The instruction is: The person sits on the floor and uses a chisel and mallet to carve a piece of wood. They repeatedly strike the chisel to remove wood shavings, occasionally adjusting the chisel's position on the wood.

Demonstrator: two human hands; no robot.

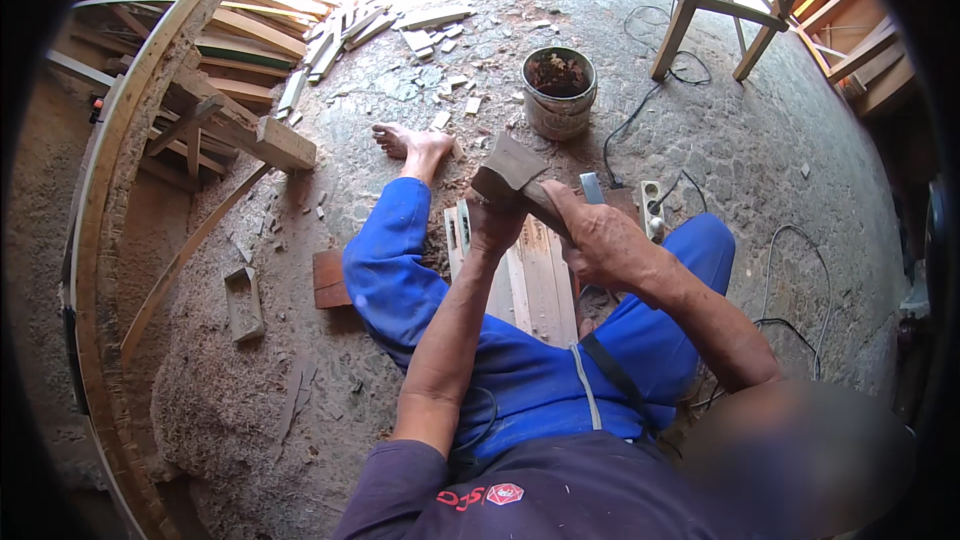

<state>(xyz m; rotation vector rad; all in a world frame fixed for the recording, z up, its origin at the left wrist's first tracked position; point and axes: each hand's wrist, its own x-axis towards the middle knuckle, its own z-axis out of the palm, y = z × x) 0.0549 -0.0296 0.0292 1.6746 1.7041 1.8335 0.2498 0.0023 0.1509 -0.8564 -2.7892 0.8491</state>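
Note:
My right hand (605, 245) is closed around the handle of a hatchet-like tool, its broad dark head (507, 165) raised in front of me. My left hand (495, 225) is curled just beneath that head, against it or very near; what its fingers hold is hidden. Below both hands, pale wooden boards (528, 290) lie lengthwise between my legs, with wood shavings around them. A pale flat metal piece (590, 190) stands out beyond my right hand, beside a power strip (652, 212) with plugs in it.
A bucket (555, 110) of debris stands ahead. A curved timber frame (110, 220) and stacked lumber (250, 30) line the left, a small tray (243, 305) beside them. Offcuts (420, 40) litter the floor. Cables run along the right, below a wooden trestle (685, 0).

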